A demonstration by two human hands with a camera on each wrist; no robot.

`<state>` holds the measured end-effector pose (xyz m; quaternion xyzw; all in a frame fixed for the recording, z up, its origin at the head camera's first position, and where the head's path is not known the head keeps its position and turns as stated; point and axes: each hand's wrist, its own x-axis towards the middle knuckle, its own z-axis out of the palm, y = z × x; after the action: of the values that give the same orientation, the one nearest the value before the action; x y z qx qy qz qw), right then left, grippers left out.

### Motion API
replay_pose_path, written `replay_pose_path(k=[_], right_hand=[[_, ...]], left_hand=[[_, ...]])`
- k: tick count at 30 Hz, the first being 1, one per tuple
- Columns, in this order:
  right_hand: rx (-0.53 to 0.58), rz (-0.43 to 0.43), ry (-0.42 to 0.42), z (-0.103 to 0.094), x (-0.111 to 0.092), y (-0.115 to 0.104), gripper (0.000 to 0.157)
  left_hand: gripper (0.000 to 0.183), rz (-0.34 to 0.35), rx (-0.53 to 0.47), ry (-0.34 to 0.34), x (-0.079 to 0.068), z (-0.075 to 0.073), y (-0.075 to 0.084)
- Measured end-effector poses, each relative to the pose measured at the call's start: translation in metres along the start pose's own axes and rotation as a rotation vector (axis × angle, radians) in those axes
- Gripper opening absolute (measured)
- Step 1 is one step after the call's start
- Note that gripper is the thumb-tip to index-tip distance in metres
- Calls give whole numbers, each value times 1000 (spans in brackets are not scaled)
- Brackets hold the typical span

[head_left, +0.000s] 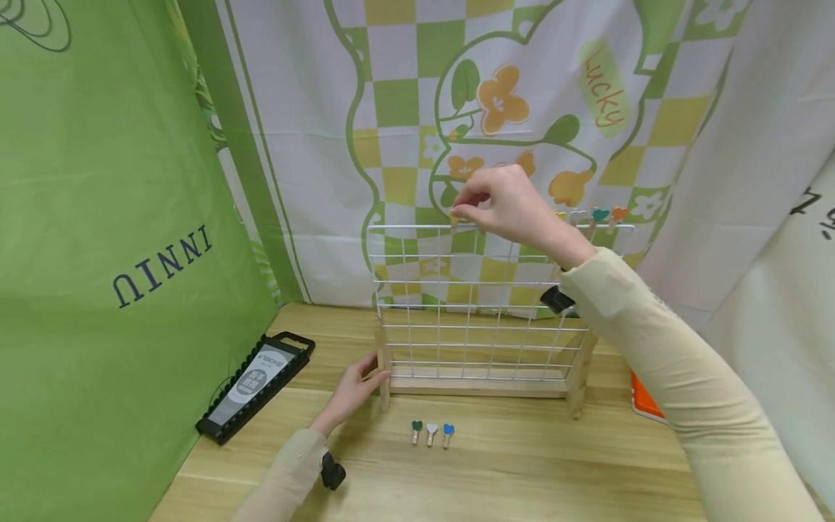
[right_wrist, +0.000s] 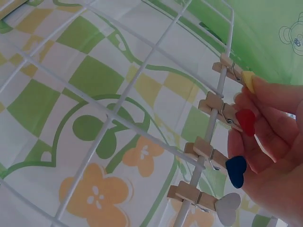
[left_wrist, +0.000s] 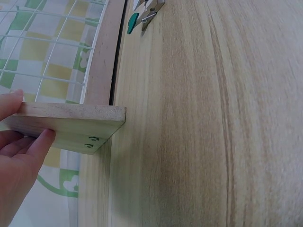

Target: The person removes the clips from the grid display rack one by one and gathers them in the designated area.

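Note:
My right hand [head_left: 505, 206] is at the top bar of a white wire grid rack [head_left: 466, 326] with wooden legs. In the right wrist view its thumb and finger pinch the yellow heart of a small wooden clothespin [right_wrist: 231, 70], whose jaws are on the bar. Red [right_wrist: 245, 122], blue [right_wrist: 235, 171] and white [right_wrist: 228, 209] heart clothespins sit along the same bar beside it. My left hand [head_left: 352, 391] grips the rack's left wooden leg [left_wrist: 71, 113], thumb on one face and fingers on the other. Three clothespins, green [head_left: 416, 432], white [head_left: 431, 433] and blue [head_left: 448, 435], lie in front of the rack.
More heart clothespins, among them a teal one [head_left: 600, 214] and an orange one [head_left: 619, 214], stand at the bar's right end. A black tool holder [head_left: 254, 388] lies at the table's left. An orange object [head_left: 644, 399] is partly behind the right sleeve. Patterned cloth hangs behind.

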<state>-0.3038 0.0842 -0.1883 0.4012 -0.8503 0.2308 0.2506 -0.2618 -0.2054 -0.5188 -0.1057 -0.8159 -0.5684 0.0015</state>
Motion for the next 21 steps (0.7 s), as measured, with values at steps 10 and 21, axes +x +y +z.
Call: replay_pose_path(k=[10,21], right_hand=[[23,-15,112,-10,-17,-11,6],[103,-56,-16,33,-80,-8,3]], left_hand=[[53,7,18,1,1,1,-2],[52,5,13,12,3,2,-4]])
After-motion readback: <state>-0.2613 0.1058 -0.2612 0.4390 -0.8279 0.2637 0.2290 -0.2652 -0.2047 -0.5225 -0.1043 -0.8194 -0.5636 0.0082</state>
